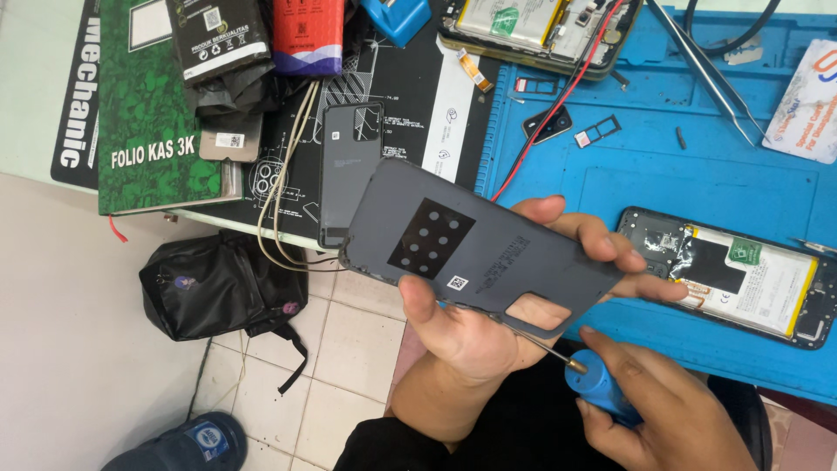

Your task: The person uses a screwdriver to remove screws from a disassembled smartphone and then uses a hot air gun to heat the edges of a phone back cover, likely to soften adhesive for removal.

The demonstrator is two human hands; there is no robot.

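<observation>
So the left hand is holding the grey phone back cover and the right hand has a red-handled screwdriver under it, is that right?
Not quite: the screwdriver has a blue handle, not a red one. The head view shows the left hand holding the grey phone back cover and the right hand gripping that screwdriver under it.

green ledger book, black bag, tweezers
</observation>
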